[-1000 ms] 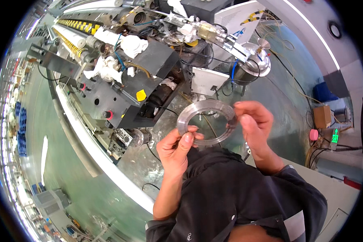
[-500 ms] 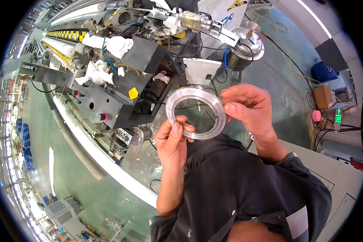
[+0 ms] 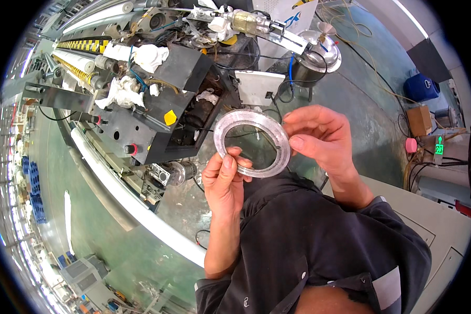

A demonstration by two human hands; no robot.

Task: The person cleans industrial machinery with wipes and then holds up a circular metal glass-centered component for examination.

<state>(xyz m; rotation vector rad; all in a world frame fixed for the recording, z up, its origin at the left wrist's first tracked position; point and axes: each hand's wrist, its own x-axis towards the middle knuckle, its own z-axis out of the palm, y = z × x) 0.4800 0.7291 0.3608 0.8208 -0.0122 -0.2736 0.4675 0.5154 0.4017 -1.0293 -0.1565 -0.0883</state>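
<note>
A flat silver metal ring (image 3: 251, 116), with a wide hole through its middle, is held up in front of my body. My left hand (image 3: 224, 178) pinches its lower left rim, thumb on the near face and fingers curled through the hole and behind. At the ring's right edge is my right hand (image 3: 323, 137), its thumb and fingers closed about the rim. The fingertips behind the ring are partly hidden. Both hands are bare, coming out of dark sleeves.
Ahead on the left stands a dark machine frame (image 3: 157, 120) with white rags (image 3: 121, 93) and hoses on it. A long white roller (image 3: 141, 209) runs along its near side. Beyond the ring are a steel tank (image 3: 311, 68) and cables. A beige cabinet (image 3: 403, 220) lies at the right.
The ring has turned and tilted slightly in my hands, its lower edge rising a little. Both hands keep their places on the rim. The surroundings shift slightly in view.
</note>
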